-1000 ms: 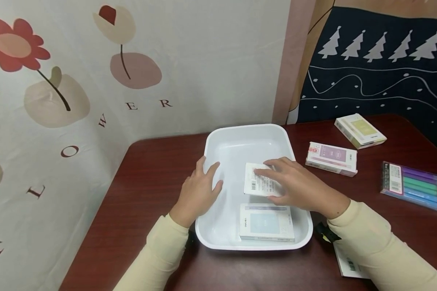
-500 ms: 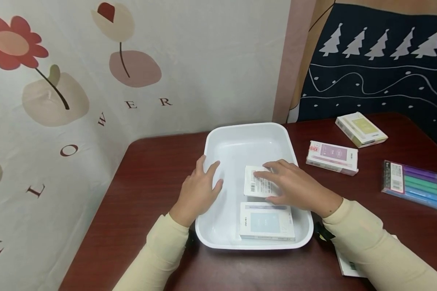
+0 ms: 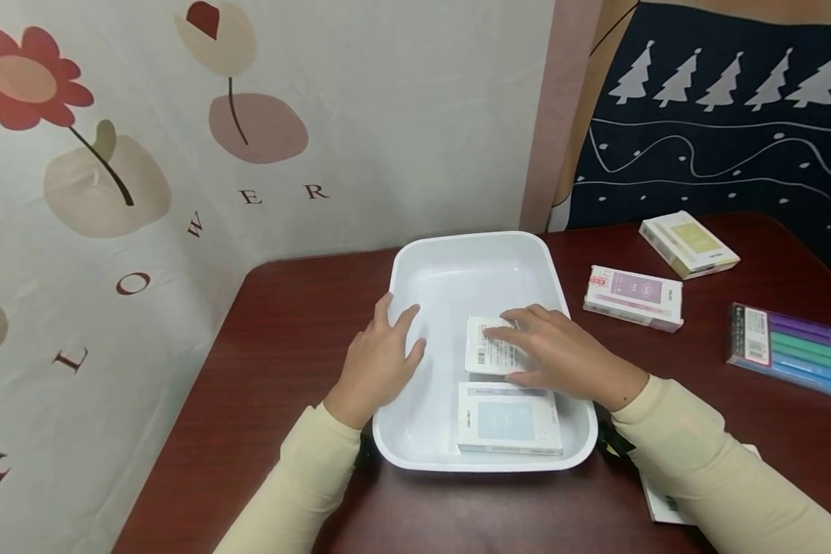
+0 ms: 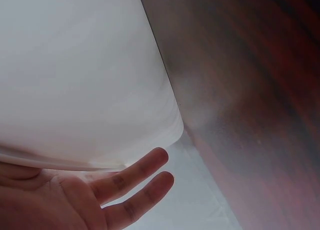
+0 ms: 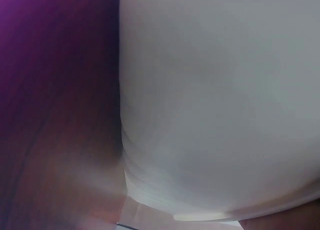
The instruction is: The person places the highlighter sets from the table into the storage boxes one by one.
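Observation:
A white plastic tray (image 3: 415, 431) stands on the dark red table. My right hand (image 3: 561, 350) reaches over its right rim and grips a small white box (image 3: 481, 350) printed with dark text and a barcode, fingers on top and thumb at the near side. Just nearer lies a second white box (image 3: 504, 422) with a pale blue panel, flat in the tray. My left hand (image 3: 377, 365) is at the tray's left rim with its fingers spread, holding nothing. Two of its fingers (image 4: 142, 192) show beside the tray's outer wall (image 4: 100, 90) in the left wrist view.
Right of the tray lie a box with a purple panel (image 3: 635, 291), a box with a yellow-green panel (image 3: 695, 238) and a clear pack of coloured pens (image 3: 796, 346). Another white box (image 3: 661, 504) is partly under the right sleeve. A flower-printed cloth (image 3: 388, 115) hangs behind the table.
The right hand and its box have come down slightly toward the tray floor, closer to the blue-panelled box. The left hand has kept its place at the rim.

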Tool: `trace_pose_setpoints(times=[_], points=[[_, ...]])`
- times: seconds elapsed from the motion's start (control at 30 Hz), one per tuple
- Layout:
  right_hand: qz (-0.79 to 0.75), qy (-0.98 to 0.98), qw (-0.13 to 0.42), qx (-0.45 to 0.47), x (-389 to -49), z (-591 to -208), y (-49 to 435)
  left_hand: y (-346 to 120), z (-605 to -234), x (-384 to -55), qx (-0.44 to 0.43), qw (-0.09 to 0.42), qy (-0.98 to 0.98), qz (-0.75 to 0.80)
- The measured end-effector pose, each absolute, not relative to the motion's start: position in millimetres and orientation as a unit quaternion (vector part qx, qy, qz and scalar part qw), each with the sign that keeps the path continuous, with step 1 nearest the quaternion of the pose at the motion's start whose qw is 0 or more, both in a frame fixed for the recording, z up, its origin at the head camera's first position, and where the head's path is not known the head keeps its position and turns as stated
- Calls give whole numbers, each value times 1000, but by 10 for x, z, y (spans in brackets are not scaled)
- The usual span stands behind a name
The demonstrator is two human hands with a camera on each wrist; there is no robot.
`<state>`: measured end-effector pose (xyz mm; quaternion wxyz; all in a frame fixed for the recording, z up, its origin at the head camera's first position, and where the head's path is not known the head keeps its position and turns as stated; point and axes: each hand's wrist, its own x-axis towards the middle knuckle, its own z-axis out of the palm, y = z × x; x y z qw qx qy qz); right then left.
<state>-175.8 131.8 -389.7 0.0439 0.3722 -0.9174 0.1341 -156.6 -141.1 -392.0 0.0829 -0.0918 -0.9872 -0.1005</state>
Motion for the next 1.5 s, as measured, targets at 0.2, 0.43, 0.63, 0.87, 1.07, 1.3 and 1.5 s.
trace_pose_setpoints(times=[0.2, 0.43, 0.63, 0.87, 1.07, 1.3, 1.5], points=[[126, -919, 39, 371, -1764, -3915, 1308, -1412, -3915, -1571, -82, 82, -989, -91], [121, -921, 35, 368, -1769, -3928, 1291, -1412, -3902, -1584, -54, 76, -992, -90], [112, -923, 34, 365, -1771, -3944, 1282, -1422, -3898, -1592, -41, 71, -993, -86], [99, -927, 27, 360, -1762, -3930, 1272, -1413, -3889, -1594, -39, 68, -994, -73], [91, -928, 26, 361, -1768, -3916, 1269, -1402, -3879, -1598, -43, 73, -994, -72], [88, -927, 30, 364, -1780, -3915, 1263, -1409, -3879, -1606, -45, 78, -993, -77], [86, -927, 29, 365, -1785, -3931, 1264, -1412, -3888, -1604, -46, 76, -993, -81]])
